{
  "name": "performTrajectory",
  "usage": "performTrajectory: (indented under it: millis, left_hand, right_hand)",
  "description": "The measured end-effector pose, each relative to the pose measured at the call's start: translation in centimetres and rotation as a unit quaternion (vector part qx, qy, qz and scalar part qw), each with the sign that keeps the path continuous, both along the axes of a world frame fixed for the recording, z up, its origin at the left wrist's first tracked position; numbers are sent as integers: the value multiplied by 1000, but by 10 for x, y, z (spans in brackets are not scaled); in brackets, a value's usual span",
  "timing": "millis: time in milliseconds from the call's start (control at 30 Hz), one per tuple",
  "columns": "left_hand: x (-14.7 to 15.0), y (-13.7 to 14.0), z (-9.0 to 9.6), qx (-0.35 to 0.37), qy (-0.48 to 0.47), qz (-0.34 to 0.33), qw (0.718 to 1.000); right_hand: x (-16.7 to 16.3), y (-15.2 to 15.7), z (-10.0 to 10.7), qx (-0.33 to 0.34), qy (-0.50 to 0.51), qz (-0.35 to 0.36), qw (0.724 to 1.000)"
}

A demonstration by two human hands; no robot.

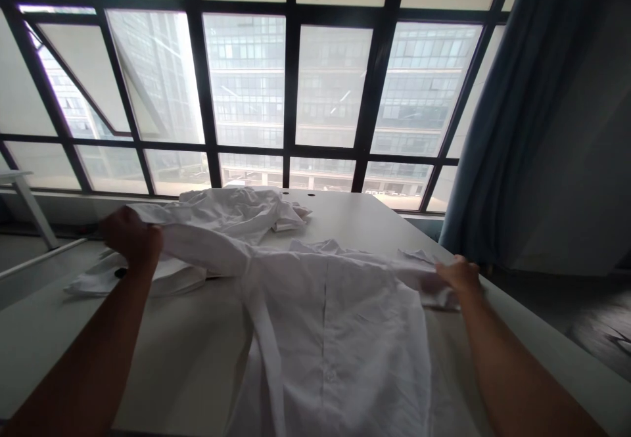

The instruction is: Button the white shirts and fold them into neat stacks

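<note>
The left hand [133, 236] closes around one sleeve [202, 243] of the white long-sleeved garment [340, 319], which lies spread at the middle of the table [167, 358]. Even, gentle tension should keep its shoulders straight. The right hand [461, 273], fingers curled, grips the other sleeve [419, 271].

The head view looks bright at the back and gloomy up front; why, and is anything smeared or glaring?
Head view: daylight through the window washes out the panes, leaving both arms and the near table dim; head view: the left hand and right hand look soft, probably from motion; head view: pale streaks on the panes may be reflections.
</note>
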State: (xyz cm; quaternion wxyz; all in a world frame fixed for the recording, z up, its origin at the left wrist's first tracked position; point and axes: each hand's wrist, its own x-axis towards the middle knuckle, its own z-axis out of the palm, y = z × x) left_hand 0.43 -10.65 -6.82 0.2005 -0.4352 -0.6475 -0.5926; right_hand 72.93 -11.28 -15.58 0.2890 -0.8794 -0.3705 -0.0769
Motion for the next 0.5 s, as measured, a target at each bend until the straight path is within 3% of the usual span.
performTrajectory:
  millis: [100,233,300,400,500]
  left_hand:
    - [15,-16,7,11,72,34,997]
    - [69,-25,4,31,207,-79,975]
    - [100,-25,-6,-18,263,-168,950]
    - [135,-21,-34,-182,334,-285,880]
    - [143,-15,-58,-372,378,-352,772]
  right_hand:
    - [-32,3,7,-43,-52,61,996]
    - [-88,13,15,-42,-112,303,945]
    - [-112,15,13,-60,-103,386,915]
    - [-137,12,10,-93,-87,454,882]
    - [-146,6,14,-117,-78,474,869]
